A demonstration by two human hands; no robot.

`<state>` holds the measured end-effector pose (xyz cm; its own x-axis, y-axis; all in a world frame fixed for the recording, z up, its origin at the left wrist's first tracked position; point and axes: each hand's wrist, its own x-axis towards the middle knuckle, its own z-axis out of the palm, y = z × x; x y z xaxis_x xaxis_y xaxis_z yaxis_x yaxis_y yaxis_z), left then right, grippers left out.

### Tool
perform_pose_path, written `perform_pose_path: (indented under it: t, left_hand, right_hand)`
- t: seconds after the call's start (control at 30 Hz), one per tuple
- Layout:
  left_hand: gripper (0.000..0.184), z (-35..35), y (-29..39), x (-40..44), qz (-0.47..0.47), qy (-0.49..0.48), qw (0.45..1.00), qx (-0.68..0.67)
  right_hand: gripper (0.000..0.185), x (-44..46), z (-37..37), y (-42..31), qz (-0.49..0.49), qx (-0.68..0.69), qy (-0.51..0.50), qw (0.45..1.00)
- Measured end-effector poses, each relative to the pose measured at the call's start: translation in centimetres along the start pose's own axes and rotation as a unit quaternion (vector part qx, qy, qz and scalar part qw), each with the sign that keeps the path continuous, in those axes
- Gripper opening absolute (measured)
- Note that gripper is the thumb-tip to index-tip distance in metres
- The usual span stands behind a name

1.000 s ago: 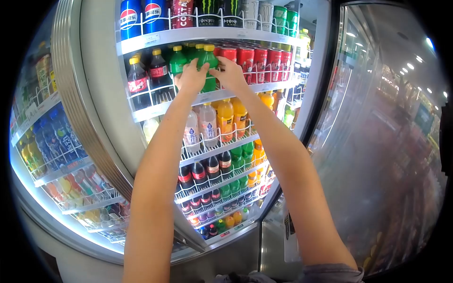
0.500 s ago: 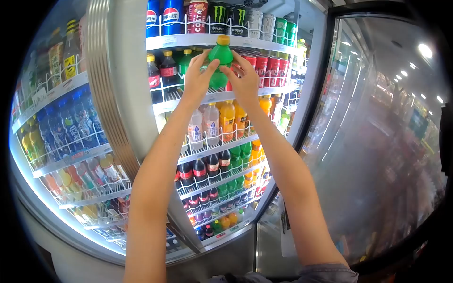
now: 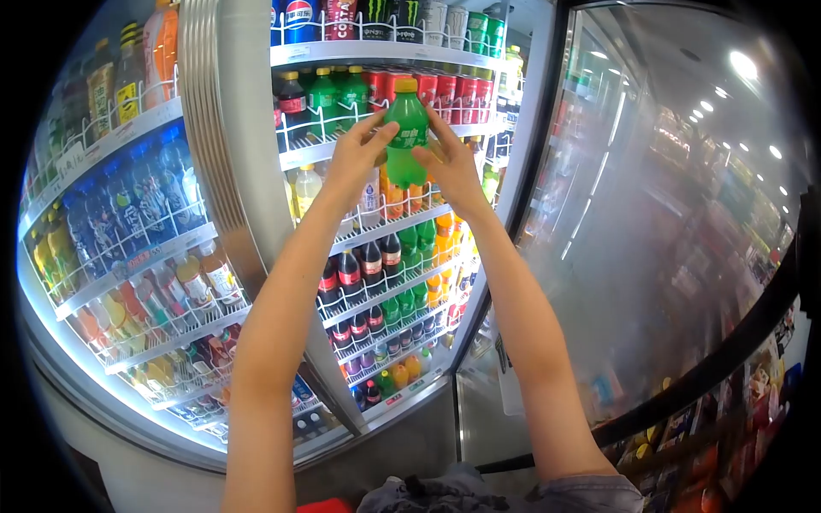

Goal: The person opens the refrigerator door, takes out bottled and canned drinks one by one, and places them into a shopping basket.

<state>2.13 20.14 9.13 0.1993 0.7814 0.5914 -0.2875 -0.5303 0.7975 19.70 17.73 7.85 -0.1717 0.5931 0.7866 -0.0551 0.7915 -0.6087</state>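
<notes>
Holding a green bottle (image 3: 406, 135) out in front of the shelf (image 3: 304, 156)

At far left, blue bottles (image 3: 128, 205) stand in rows. Next, the left hand (image 3: 355, 156) is closed on the green bottle's side. A second ago among the shelf's bottles, it is now lifted out, upright, borne by both hands. The right hand (image 3: 456, 171) clasps its other side. Far right, a fogged glass door (image 3: 650, 256) stands open.

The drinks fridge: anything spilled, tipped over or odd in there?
Nothing looks spilled or toppled, though the lowest bottles are too small to judge. The red cans stand in a row. The green bottle is out in front, but both hands hold it roughly upright. The glass door looks odd: hazy, perhaps from condensation.
</notes>
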Motion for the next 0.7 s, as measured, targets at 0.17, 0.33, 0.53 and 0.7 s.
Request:
perform_pose_path:
  t: [0.17, 0.33, 0.53, 0.7]
  left_hand:
    - [0.059, 0.3, -1.5, -2.9, 0.022, -0.049, 0.999, -0.003]
    - [0.063, 1.5, 0.2, -7.0, 0.081, -0.072, 0.994, 0.02]
    - [0.074, 2.6, 3.7, -13.6, 0.073, -0.031, 0.993, 0.084]
    - [0.074, 0.7, 7.2, -21.2, 0.044, 0.052, 0.989, 0.13]
  right_hand:
    - [0.072, -2.9, 0.0, -1.6, 0.025, 0.006, 0.025, 0.999]
    - [0.074, -5.7, 0.5, -3.7, 0.05, 0.05, 0.013, 0.997]
    - [0.071, -7.7, 2.2, -6.2, 0.087, 0.138, 0.001, 0.987]
    - [0.067, -10.4, 6.9, -8.2, 0.067, 0.177, -0.081, 0.979]
